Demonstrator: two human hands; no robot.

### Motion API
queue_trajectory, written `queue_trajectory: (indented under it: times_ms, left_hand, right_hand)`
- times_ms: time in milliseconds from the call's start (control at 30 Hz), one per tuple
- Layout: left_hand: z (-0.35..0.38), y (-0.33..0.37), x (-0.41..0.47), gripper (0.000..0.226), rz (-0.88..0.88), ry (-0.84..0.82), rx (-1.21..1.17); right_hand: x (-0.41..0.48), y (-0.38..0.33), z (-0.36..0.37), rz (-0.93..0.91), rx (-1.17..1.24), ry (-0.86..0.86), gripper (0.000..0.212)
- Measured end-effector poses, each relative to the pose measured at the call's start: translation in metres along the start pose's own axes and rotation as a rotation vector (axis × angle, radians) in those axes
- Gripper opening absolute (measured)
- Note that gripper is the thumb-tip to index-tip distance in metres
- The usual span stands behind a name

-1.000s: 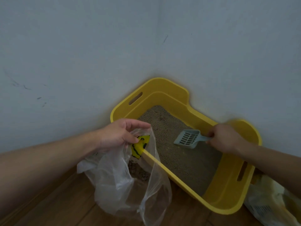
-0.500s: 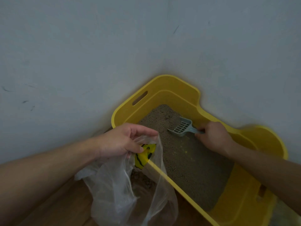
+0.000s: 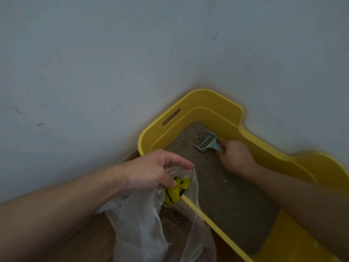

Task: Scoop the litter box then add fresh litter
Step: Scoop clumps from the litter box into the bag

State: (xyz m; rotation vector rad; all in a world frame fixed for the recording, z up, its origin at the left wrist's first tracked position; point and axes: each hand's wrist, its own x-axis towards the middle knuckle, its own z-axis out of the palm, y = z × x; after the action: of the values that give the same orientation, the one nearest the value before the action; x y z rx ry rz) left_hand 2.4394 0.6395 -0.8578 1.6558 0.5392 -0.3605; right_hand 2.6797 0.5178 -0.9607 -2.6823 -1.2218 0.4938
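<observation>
One view only, from the head camera. Your right hand (image 3: pixel 236 157) is curled tight round the handle of the grey scoop (image 3: pixel 206 141). Its slotted blade is tilted into the litter (image 3: pixel 226 201) at the far corner of the yellow litter box (image 3: pixel 207 95), which sits on the floor in the corner of the room. Your left hand (image 3: pixel 151 171) pinches the rim of the clear bag (image 3: pixel 139 224) between thumb and curled fingers, holding its mouth open just outside the box's near left corner. In my judgement the scoop is light, stiff plastic and is correctly taken at the handle end. Its load is loose grain that will spill if tipped, so carry the blade level. The bag is thin, limp and slippery, so keep hold of the rim. Against one second ago, the scoop has gone from mid-box, clear of the litter, to the far corner and is dug in. The bag hand has barely shifted.
</observation>
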Motion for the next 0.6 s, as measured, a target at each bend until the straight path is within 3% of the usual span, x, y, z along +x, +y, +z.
queue_trajectory:
  times_ms: [267, 400, 600]
  left_hand:
    - [0.002, 0.004, -0.003, 0.058, -0.016, 0.025, -0.01]
    - [0.003, 0.004, -0.003, 0.058, -0.014, 0.036, -0.02]
    - [0.003, 0.005, -0.005, 0.057, -0.009, 0.053, -0.002]
  right_hand:
    - [0.0, -0.016, -0.002, -0.018, -0.121, -0.066, 0.01]
    - [0.003, -0.015, 0.002, 0.04, -0.012, -0.068, 0.007]
    - [0.006, -0.004, 0.0, -0.065, -0.033, -0.081, 0.02]
